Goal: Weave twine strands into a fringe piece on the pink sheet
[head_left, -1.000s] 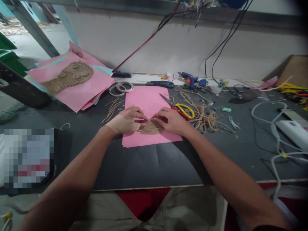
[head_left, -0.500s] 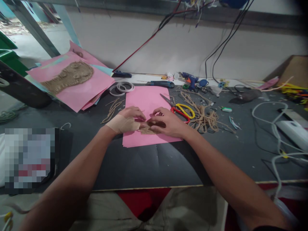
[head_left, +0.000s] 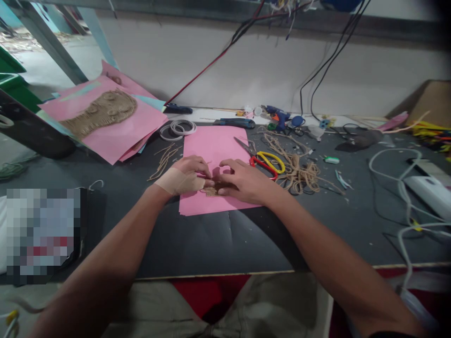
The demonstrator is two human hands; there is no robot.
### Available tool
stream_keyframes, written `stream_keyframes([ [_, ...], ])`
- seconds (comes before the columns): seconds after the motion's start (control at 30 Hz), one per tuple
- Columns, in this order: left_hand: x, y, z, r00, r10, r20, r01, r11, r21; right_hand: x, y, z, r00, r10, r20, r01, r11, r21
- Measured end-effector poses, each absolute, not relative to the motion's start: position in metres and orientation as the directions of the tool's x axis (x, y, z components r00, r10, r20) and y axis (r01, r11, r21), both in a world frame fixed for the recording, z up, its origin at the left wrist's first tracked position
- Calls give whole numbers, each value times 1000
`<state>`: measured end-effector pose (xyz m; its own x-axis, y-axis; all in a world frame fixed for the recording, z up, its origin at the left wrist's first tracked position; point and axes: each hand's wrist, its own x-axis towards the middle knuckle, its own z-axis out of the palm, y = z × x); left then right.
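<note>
A small brown twine piece (head_left: 212, 191) lies on the lower part of the pink paper (head_left: 214, 145), largely covered by my fingers. My left hand (head_left: 188, 174), with a beige wrap over its back and wrist, touches the piece's upper left side, fingers bent together. From the right, my right hand (head_left: 243, 180) reaches over the same piece with its fingers curved and apart; its fingertips rest at the twine. Whether a strand is pinched is too small to tell. Scissors (head_left: 269, 162) with red and yellow handles lie beside my right hand.
Loose twine (head_left: 301, 173) is heaped right of the scissors. Tape rings (head_left: 178, 129) and a cutter (head_left: 235, 123) lie behind. Pink sheets (head_left: 105, 136) bear a larger twine shape (head_left: 105, 110) at back left. A glue gun (head_left: 280, 117) sits by the wall; white cables (head_left: 401, 188) run at right.
My right hand has shifted slightly left over the twine piece, closer to my left fingertips, and covers more of its right side. My left hand has barely moved.
</note>
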<state>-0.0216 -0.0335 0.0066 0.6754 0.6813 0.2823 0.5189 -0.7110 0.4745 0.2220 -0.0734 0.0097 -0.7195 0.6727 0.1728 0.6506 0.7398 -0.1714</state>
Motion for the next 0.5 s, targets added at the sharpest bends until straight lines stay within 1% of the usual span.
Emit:
stream_keyframes([
  [0.1, -22, -33, 6, 667, 693, 272, 533, -699, 476, 221, -72, 8, -708, 675, 206, 637, 737, -226],
  [0.23, -22, -34, 6, 666, 698, 265, 541, -696, 472, 220, -70, 8, -615, 707, 349, 615, 707, -350],
  [0.3, -22, -35, 7, 665, 700, 261, 541, -693, 477, 221, -72, 11, -558, 708, 432, 613, 703, -361],
  [0.43, -22, -38, 10, 662, 700, 266, 528, -688, 497, 228, -83, 23, -436, 673, 598, 628, 703, -333],
  [0.47, -23, -38, 10, 661, 701, 269, 524, -687, 503, 231, -87, 27, -400, 671, 624, 635, 694, -339],
  [0.5, -23, -38, 11, 653, 706, 274, 525, -682, 509, 234, -91, 31, -387, 684, 619, 637, 683, -357],
])
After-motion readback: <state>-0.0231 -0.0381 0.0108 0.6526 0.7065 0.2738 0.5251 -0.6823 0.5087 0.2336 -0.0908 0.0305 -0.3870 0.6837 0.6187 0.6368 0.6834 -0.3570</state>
